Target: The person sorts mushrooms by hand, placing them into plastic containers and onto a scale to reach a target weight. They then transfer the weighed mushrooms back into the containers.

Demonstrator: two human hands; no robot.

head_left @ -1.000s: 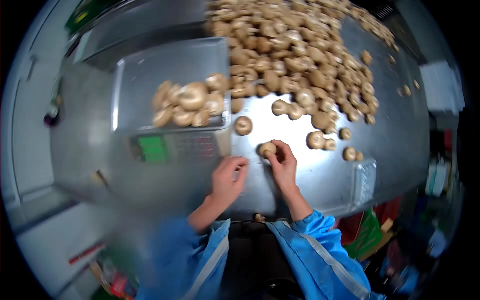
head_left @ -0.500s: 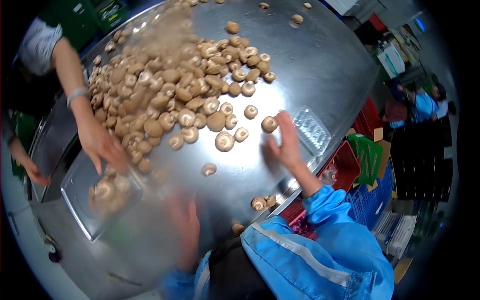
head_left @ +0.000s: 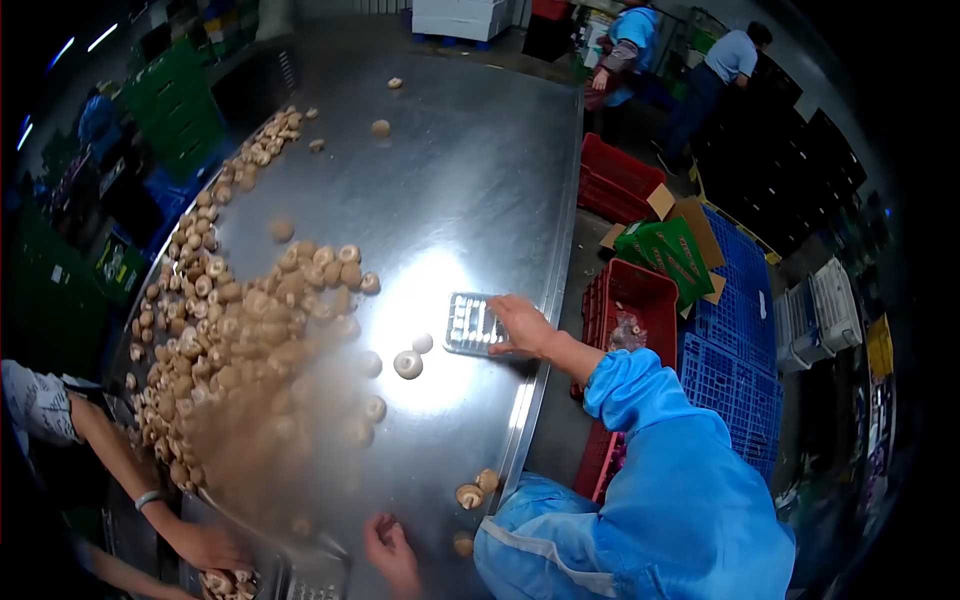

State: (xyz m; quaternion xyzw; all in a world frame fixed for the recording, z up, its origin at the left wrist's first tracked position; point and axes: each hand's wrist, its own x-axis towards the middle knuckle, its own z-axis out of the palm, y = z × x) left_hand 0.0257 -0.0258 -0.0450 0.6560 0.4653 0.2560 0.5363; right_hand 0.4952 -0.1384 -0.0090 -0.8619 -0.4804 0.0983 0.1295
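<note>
Brown mushrooms (head_left: 250, 320) lie in a large heap on the metal table (head_left: 440, 140), partly smeared by motion. My right hand (head_left: 522, 326) grips the edge of a clear plastic tray (head_left: 467, 322) near the table's right side. Low in the view, my left hand (head_left: 392, 550) is over the metal surface, its fingers curled and touching nothing visible. Two pale mushrooms (head_left: 408, 364) sit left of the tray, and a few more (head_left: 470, 496) rest by the near edge.
At the lower left, a co-worker's hand (head_left: 210, 545) is at a container of mushrooms (head_left: 228, 583). Red crates (head_left: 650, 285), a green box (head_left: 668, 250) and blue pallets (head_left: 735, 350) stand right of the table. Two people (head_left: 725, 60) are farther back.
The view has turned. My right hand has gone from open beside the clear tray to holding it. My left hand, blurred before, now shows curled fingers. The co-worker's container appears lower in view.
</note>
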